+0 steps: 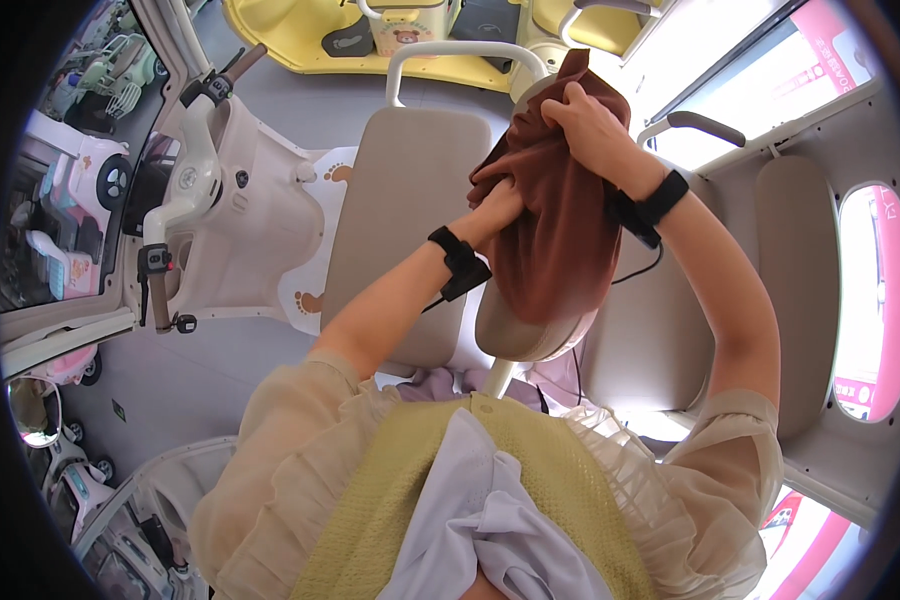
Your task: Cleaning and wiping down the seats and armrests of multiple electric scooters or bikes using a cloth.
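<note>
A brown cloth (560,235) drapes over the padded top of a beige seat backrest (523,335), whose near end shows below it. My right hand (592,128) pinches the cloth near its far, peaked end, with bunched folds around the fingers. On the cloth's left side, my left hand (500,208) grips a fold, its fingertips partly hidden in the fabric. Black bands with small boxes and cables sit on both wrists. Left of the cloth lies the beige front seat cushion (410,190).
White handlebars (192,178) with brown grips stand at the left. A white rail (465,47) rises beyond the front cushion. Another beige seat (650,330) and a side wall with an oval window (868,300) are at the right. A yellow vehicle (310,55) stands beyond.
</note>
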The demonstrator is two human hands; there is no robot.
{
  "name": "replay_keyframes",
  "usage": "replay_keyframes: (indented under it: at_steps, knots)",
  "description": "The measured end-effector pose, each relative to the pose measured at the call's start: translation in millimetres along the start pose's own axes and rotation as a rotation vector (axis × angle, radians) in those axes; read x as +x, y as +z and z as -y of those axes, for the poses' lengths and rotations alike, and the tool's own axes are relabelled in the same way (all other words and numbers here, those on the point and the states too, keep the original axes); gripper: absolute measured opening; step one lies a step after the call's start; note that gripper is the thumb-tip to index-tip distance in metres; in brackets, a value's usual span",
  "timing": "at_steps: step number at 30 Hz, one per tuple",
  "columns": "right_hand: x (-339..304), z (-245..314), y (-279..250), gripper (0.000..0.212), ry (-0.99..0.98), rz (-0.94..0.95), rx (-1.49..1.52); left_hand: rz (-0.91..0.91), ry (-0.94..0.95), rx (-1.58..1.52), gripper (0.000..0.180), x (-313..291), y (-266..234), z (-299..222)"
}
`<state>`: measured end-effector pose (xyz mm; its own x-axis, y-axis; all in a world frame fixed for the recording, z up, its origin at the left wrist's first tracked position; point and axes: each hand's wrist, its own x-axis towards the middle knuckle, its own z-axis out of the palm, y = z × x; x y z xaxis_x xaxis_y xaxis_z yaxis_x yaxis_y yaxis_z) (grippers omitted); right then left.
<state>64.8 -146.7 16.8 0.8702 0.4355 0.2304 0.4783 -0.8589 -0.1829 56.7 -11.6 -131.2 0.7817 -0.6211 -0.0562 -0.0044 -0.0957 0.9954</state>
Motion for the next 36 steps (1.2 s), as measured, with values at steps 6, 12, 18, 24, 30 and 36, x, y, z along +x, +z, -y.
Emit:
replay_keyframes:
  at_steps: [6, 12, 18, 24, 30, 36]
  knots:
    - [45.0, -35.5, 4.0, 0.020, 0.034, 0.170, -0.063, -0.024, -0.201, -0.174, 0.052, 42.6, -22.0, -9.2]
    - [65.9, -62.8, 10.2, 0.026, 0.047, 0.244, -0.144, -0.072, -0.247, -0.252, 0.050, 60.7, -25.7, -26.1]
    - [59.4, -53.3, 8.4, 0.041, 0.373, 0.442, 0.138, -0.098, -0.285, -0.330, 0.051, 83.8, -44.3, 2.4]
    - [35.6, -69.9, 15.8, 0.035, 0.197, 0.178, 0.181, -0.136, -0.239, -0.326, 0.049, 66.0, -25.8, -40.6]
    - [11.0, -48.5, 4.0, 0.032, 0.177, 0.071, 0.126, -0.074, -0.023, -0.062, 0.049, 27.6, -16.4, -52.3]
    - [-47.1, 12.9, -6.8, 0.031, 0.234, -0.134, 0.090, 0.004, 0.052, -0.004, 0.042, -16.4, -9.1, -74.5]
